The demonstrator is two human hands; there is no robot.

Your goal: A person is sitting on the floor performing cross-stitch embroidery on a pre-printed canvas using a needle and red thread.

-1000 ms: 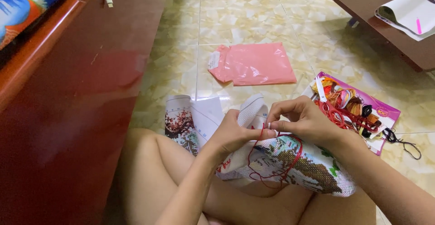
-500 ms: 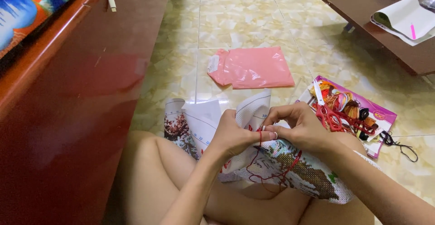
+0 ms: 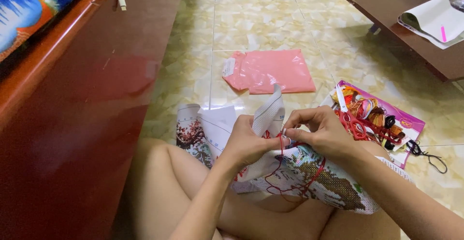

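Cross-stitch canvas (image 3: 309, 172): white, stitched in pink, green, brown and pale blue. Thread (image 3: 290, 172): red, looping over canvas. Printed chart sheet (image 3: 193, 134): white with pink blossoms on dark branches. Plastic bag (image 3: 270, 71): salmon pink. Thread card (image 3: 382, 119): purple, skeins of red, orange, brown, black. Floor tiles (image 3: 251, 18): mottled cream-yellow. Cabinet (image 3: 77, 124): glossy red-brown. Cloth (image 3: 34, 8): blue, orange, floral.

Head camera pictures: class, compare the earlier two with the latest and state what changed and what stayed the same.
Little changed. The left hand and right hand stay pressed together on the embroidery cloth, pinching the red thread at its fold. The view drifted slightly, so everything sits a little differently in the picture. The pink bag and thread card lie unmoved on the floor.
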